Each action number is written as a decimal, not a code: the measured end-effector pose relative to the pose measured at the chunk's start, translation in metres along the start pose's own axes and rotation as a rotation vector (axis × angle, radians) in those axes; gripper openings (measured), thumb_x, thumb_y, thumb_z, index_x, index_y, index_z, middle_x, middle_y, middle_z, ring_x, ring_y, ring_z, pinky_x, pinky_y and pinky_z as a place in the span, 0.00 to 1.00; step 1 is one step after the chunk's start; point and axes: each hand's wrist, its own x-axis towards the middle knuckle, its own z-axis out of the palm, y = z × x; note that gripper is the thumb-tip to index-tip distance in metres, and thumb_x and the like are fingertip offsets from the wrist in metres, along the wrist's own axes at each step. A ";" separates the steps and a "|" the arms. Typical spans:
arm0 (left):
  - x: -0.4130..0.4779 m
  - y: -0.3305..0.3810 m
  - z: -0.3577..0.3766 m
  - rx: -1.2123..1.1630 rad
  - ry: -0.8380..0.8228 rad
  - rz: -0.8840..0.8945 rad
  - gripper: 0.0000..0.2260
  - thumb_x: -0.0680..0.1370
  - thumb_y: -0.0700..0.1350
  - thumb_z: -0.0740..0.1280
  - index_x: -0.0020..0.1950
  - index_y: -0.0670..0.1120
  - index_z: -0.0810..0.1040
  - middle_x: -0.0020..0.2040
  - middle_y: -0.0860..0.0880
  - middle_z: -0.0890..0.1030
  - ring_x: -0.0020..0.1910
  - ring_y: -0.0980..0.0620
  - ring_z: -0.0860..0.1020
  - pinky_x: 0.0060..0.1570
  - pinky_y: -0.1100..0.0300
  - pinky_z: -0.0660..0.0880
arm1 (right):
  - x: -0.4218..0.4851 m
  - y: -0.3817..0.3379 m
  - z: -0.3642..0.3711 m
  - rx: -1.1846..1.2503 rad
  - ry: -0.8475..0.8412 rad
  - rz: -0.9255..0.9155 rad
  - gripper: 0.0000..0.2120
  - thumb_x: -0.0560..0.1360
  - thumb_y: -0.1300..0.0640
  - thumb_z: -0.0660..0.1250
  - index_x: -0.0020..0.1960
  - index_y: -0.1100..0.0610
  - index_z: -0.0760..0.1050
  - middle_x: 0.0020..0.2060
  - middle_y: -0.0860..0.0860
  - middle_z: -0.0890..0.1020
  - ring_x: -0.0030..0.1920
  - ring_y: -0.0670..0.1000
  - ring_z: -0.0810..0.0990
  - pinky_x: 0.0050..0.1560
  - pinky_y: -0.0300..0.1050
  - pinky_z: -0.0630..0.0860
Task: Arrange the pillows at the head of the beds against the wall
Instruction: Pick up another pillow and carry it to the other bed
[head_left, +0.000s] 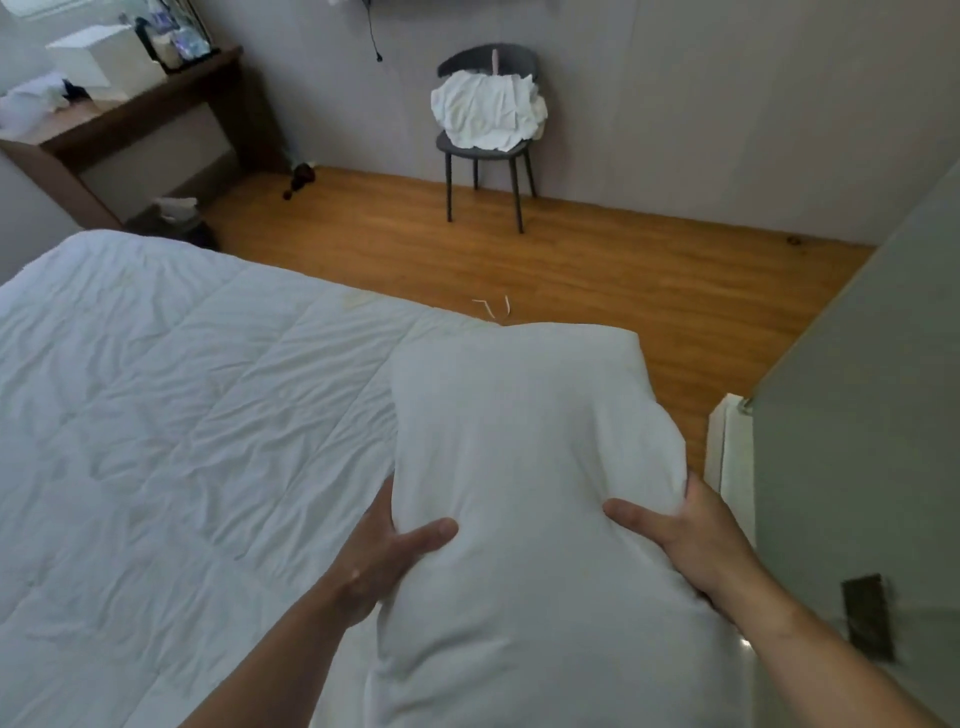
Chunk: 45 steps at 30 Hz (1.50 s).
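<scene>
Both hands grip white pillow (524, 467) by its near sides: left hand (379, 556) and right hand (696, 540) fingers clenched into it, held over bed (156, 415) right edge.

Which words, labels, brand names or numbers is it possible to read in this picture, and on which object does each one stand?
None can be read.
Packages on the desk, near the white box: coloured print, too blurred to read.
Dark plate on the grey wall at right: no legible marking.
Pillow, bed cover, cloth on the chair: plain white, no text.
</scene>
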 end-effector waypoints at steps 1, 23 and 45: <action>0.021 0.009 0.008 0.012 -0.009 0.011 0.52 0.55 0.66 0.87 0.77 0.60 0.73 0.69 0.56 0.86 0.68 0.51 0.85 0.72 0.44 0.79 | 0.014 -0.004 -0.009 0.003 0.027 0.003 0.46 0.56 0.38 0.85 0.71 0.45 0.74 0.59 0.42 0.83 0.58 0.48 0.82 0.60 0.51 0.77; 0.430 0.233 0.145 0.132 -0.100 0.040 0.41 0.61 0.60 0.84 0.74 0.59 0.77 0.62 0.60 0.89 0.59 0.59 0.88 0.57 0.58 0.83 | 0.375 -0.124 -0.182 0.049 0.321 -0.009 0.38 0.59 0.44 0.86 0.65 0.45 0.76 0.55 0.40 0.83 0.56 0.46 0.82 0.56 0.47 0.77; 0.756 0.387 0.162 -0.003 0.161 0.016 0.48 0.59 0.66 0.83 0.78 0.60 0.74 0.66 0.56 0.86 0.65 0.51 0.85 0.68 0.46 0.81 | 0.775 -0.295 -0.251 -0.055 0.104 -0.093 0.38 0.57 0.44 0.85 0.64 0.45 0.76 0.55 0.41 0.85 0.55 0.45 0.83 0.57 0.50 0.77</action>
